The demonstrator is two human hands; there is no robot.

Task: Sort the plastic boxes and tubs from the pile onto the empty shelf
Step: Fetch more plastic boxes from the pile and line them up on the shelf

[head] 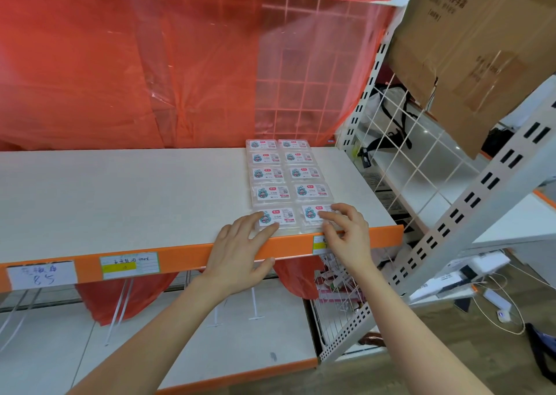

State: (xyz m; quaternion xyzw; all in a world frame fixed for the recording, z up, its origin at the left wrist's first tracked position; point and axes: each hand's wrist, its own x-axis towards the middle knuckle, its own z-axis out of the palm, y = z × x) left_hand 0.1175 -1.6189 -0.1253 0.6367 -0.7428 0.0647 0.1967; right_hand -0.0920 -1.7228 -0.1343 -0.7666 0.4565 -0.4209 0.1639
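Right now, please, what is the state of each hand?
Left hand: open, straight fingers rest on the front left box.
Right hand: bent fingertips touch the front right box; grip cannot be told.

The plastic boxes (pixel 284 181) lie flat on the shelf (pixel 120 199) toward its two o'clock end. They sit in two columns side by side, five rows running from the front lip back toward twelve. The left hand (pixel 240 250) rests on the front left box (pixel 282 218), and the right hand (pixel 346 235) touches the front right box (pixel 311 214). A plastic sheet (pixel 120 63) hangs behind the shelf. A wire grid panel (pixel 421 160) stands at three o'clock, below a carton (pixel 469 42) at one. A lower shelf (pixel 180 349) lies beneath at six.
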